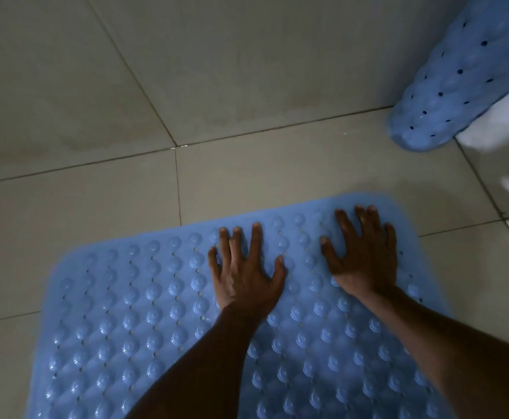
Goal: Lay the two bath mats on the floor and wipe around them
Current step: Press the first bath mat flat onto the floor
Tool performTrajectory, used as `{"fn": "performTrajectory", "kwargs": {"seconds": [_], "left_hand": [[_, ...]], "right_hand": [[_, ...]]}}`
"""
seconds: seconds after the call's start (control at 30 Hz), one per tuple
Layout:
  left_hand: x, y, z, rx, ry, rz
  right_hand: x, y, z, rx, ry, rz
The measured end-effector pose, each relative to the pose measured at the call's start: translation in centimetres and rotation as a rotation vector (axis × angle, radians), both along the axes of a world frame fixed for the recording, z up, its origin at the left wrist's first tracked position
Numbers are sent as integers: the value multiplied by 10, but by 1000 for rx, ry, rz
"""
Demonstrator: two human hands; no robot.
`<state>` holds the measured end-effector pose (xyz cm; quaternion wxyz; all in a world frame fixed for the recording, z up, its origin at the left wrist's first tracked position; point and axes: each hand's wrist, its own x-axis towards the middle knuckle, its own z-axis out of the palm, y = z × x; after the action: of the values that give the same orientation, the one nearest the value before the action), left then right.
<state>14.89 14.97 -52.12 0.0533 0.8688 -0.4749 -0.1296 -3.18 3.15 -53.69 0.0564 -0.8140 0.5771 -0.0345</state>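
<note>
Blue studded bath mat (156, 313) flat on the tiled floor (96, 192), far edge just short of a grout crossing. On it, close to that far edge: left hand (244, 276) and right hand (365, 255), both flat, fingers straight and spread, gripping nothing, only pressing. Best to press with whole palms and smooth outward toward the corners, without dragging the mat. Second blue bath mat (465, 80) curled up at the floor's far right, against a white object (501, 125), not yet laid.

Open floor: bare tiled floor (102, 95) ahead and left.
Blocked right: draped bath mat (459, 86) over a white fixture (507, 122).
Underhand: flat bath mat (120, 322).
</note>
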Motion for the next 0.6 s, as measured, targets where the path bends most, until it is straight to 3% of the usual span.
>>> {"fn": "performTrajectory", "kwargs": {"seconds": [0.17, 0.3, 0.47, 0.6], "left_hand": [[6, -5, 31, 213, 107, -84], [24, 41, 45, 114, 160, -20], [73, 155, 53, 176, 36, 50], [123, 165, 58, 138, -13, 116]], "right_hand": [[-2, -11, 29, 253, 122, 41], [9, 43, 30, 131, -8, 32], [61, 121, 37, 188, -4, 249], [122, 126, 47, 166, -56, 327]]}}
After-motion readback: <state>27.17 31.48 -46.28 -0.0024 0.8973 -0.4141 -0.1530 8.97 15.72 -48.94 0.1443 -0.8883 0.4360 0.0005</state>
